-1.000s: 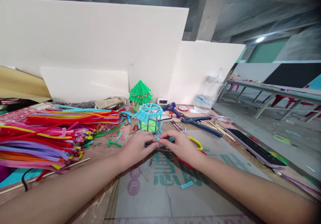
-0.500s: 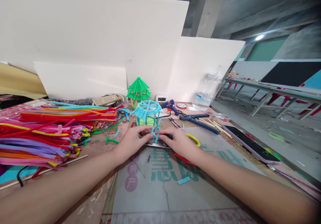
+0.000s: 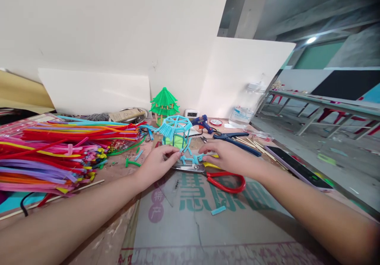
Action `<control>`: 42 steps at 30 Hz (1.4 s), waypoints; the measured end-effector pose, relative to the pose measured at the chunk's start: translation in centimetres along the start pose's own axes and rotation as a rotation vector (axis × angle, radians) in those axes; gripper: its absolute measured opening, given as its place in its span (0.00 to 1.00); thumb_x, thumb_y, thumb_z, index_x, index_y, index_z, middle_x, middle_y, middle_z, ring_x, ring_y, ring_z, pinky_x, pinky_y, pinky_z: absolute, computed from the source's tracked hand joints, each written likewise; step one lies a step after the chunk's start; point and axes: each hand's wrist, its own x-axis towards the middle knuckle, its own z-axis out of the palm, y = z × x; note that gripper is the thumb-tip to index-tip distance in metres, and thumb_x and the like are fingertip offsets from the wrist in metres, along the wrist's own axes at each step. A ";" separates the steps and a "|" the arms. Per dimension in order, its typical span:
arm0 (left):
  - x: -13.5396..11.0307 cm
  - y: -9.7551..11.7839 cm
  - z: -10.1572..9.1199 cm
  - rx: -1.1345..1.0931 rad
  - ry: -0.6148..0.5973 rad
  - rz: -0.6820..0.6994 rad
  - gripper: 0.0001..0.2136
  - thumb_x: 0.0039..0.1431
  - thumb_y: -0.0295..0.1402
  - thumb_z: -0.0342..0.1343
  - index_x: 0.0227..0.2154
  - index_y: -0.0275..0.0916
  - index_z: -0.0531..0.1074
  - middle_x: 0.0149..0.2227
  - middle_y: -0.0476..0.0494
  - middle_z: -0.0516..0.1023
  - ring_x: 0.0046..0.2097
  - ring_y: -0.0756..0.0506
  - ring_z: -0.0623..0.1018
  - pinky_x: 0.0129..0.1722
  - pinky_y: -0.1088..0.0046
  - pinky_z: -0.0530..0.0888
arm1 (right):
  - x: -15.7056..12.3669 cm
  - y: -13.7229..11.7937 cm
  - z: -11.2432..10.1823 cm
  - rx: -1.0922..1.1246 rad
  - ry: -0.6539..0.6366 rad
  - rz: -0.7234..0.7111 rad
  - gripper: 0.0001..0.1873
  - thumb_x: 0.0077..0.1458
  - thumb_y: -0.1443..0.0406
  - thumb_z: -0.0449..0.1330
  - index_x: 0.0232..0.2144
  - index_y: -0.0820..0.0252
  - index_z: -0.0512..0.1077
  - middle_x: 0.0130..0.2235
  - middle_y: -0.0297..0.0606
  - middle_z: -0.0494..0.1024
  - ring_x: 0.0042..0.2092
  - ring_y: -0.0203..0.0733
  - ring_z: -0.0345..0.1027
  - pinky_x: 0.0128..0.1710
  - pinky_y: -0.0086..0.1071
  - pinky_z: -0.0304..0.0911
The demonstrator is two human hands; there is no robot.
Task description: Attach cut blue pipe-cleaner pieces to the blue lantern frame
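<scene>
Soft, even light covers the workbench, with the white foam boards (image 3: 118, 39) behind it bright and close to washed out. In the dimmer hall at right a ceiling lamp (image 3: 311, 40) burns as a small pale flare. Shadows are faint and blurred under both forearms on the printed cardboard sheet (image 3: 192, 225). The wide lens bows the board edges and stretches the forearms, which turn soft at the bottom corners. The far bench (image 3: 326, 106) is smeared. Focus is crispest at centre, on the blue pipe-cleaner strip (image 3: 190, 160) between the left hand (image 3: 157, 163) and the right hand (image 3: 228, 158).
</scene>
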 end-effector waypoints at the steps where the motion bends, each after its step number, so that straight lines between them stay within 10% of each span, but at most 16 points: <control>1: 0.0 -0.1 0.0 -0.002 0.001 0.004 0.12 0.61 0.37 0.51 0.30 0.36 0.76 0.34 0.47 0.79 0.38 0.47 0.75 0.42 0.75 0.70 | 0.0 0.3 -0.1 -0.007 -0.034 0.025 0.13 0.58 0.60 0.56 0.42 0.57 0.75 0.44 0.39 0.79 0.45 0.46 0.72 0.46 0.37 0.65; 23: -0.1 -1.0 0.6 -0.072 -0.001 -0.056 0.13 0.59 0.36 0.51 0.44 0.37 0.72 0.30 0.49 0.76 0.32 0.49 0.75 0.32 0.76 0.70 | 0.0 0.7 -0.8 -0.010 -0.119 0.123 0.13 0.57 0.60 0.56 0.41 0.56 0.76 0.41 0.39 0.80 0.41 0.45 0.73 0.40 0.35 0.65; 42: 0.0 -0.6 0.3 -0.047 -0.015 -0.057 0.12 0.59 0.40 0.51 0.33 0.37 0.74 0.31 0.48 0.78 0.32 0.48 0.75 0.32 0.75 0.71 | 0.1 1.3 -0.2 -0.011 -0.127 0.080 0.09 0.55 0.63 0.57 0.36 0.55 0.78 0.37 0.37 0.81 0.37 0.44 0.73 0.37 0.33 0.64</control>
